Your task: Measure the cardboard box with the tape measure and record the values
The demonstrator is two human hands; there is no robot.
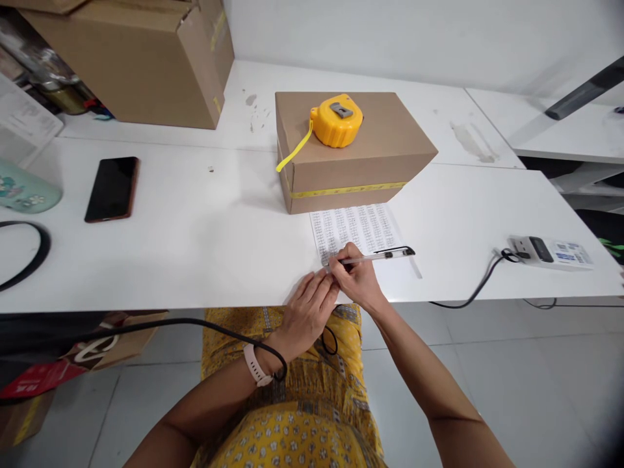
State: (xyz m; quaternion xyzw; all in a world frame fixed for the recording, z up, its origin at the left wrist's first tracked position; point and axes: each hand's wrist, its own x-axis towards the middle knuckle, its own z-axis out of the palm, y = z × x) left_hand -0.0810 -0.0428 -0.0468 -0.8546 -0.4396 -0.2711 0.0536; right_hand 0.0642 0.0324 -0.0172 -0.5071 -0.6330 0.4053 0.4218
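My right hand (358, 276) grips a clear pen (375, 256) with a dark cap end, its tip down on a printed sheet of paper (353, 227). Rows of small print cover the sheet, whose far edge meets the cardboard box. Flat at the table's front edge, fingers extended, my left hand (308, 312) rests against the sheet's lower left and touches my right hand. Just beyond stands a closed cardboard box (351, 174) with a yellow tape strip along its front. On its top sits a yellow tape measure (338, 121), its strap hanging over the left edge.
A dark phone (112, 188) lies on the white table (219, 247) at left, beside a mint-green bottle (26, 187). A larger cardboard box (146, 65) stands behind. At right is a power strip (550, 252) with a cable. A black cable (209, 322) crosses my left wrist.
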